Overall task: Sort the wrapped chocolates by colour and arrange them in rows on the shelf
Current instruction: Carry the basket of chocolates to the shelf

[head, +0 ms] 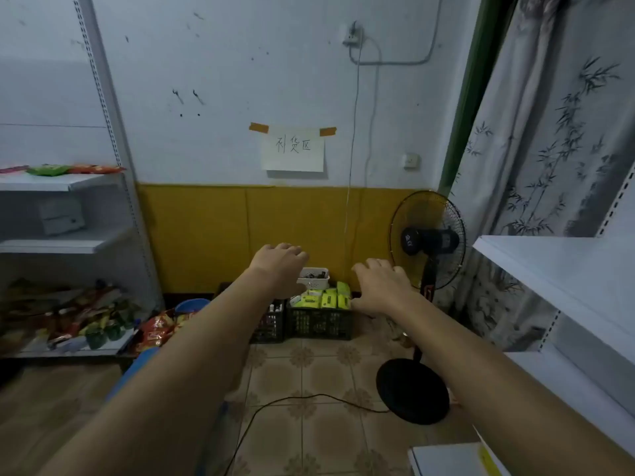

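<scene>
The wrapped chocolates (312,275) seem to be the dark heap in a small white basket (314,281). The basket sits at six o'clock just below the middle of the view, on top of yellow-green packs (326,299) that fill a black crate (319,322) on the floor by the wall; the wrapper colours are too small and dim to tell. Such pieces are probably light and slick in their wrappers and easy to dent, so they would spill from a tipped basket and want a soft pinch one at a time rather than a squeeze. The basket looks like thin, stiff plastic with pierced walls and should weigh little. The best hold is likely two opposite sides just under the rim, one hand on each, kept level as it is lifted. Both arms are stretched toward it. The left hand (280,266) is at ten o'clock of the basket with its grip loose - fingers lightly bent forward and holding nothing - and its lower edge overlaps the basket's left side in this view, though contact cannot be judged. The right hand (379,286) is near at three to four o'clock, its grip spread open and empty, apart from the basket. A standing fan (429,240) is close beyond that hand, so the lift should come straight back. The white shelf (549,269) at three o'clock - bare where it shows - is probably where the rows will go.
</scene>
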`<act>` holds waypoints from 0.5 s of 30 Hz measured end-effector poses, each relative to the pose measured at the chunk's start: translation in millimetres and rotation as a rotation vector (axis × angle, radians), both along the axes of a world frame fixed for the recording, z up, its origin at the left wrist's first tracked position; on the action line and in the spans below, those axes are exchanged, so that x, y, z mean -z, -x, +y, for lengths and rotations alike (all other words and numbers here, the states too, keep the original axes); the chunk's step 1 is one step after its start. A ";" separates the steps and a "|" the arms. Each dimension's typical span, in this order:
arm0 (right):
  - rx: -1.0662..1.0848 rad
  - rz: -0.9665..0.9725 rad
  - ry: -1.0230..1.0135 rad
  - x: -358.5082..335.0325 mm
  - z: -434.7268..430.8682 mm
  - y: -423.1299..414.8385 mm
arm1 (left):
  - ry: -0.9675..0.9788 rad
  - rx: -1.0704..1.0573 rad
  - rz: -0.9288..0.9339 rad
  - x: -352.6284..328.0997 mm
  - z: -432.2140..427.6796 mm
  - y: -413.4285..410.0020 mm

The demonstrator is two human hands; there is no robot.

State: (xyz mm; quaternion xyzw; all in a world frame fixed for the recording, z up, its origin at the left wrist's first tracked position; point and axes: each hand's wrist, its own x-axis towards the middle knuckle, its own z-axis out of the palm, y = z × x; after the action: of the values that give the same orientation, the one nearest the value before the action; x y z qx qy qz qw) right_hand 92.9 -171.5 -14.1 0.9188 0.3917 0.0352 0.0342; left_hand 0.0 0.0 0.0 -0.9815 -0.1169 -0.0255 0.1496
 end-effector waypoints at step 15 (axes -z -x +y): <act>0.044 -0.038 0.041 -3.9 185.2 -126.1 | 0.006 -0.005 0.037 7.2 181.9 -118.6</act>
State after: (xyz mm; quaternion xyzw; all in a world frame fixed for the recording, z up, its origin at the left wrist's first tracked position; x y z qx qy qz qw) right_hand 219.0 13.7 -10.2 0.9255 0.3713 0.0438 0.0610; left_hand 118.6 181.9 -7.2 -0.9819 -0.1169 -0.0067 0.1490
